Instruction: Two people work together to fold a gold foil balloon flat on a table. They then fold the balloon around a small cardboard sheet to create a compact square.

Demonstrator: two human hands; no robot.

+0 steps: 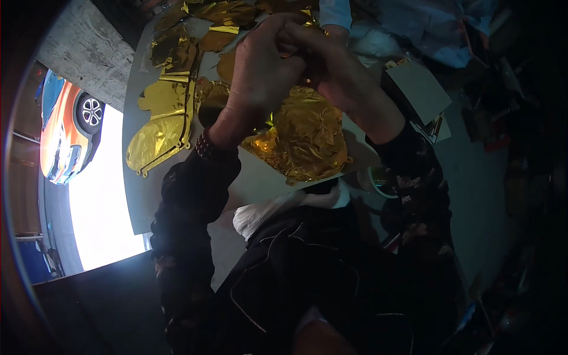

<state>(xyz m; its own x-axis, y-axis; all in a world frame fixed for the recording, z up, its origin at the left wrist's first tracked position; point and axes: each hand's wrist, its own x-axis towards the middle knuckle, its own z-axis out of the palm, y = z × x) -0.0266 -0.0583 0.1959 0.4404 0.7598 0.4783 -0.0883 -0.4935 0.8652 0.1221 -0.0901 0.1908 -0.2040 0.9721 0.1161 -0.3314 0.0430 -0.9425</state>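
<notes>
My left hand (257, 77) and my right hand (346, 80) are raised together over the table, fingers curled and meeting at the top. What they pinch between them is hidden by the fingers. Just below them lies a crumpled gold foil balloon (307, 136), flat and shiny, with small tabs at its lower edge. To the left, more gold foil balloons (160, 133) lie flat in a stack, with rounded outlines. Further gold foil pieces (228, 13) spread across the far side, partly behind my hands.
The pale table (145, 201) has a curved-looking left edge. Cards or papers (417, 89) lie at the right, beyond them dark clutter. A light-blue sleeve (335, 13) shows at the far side. A white cloth (260, 219) rests at my lap. An orange car (65, 130) stands outside, left.
</notes>
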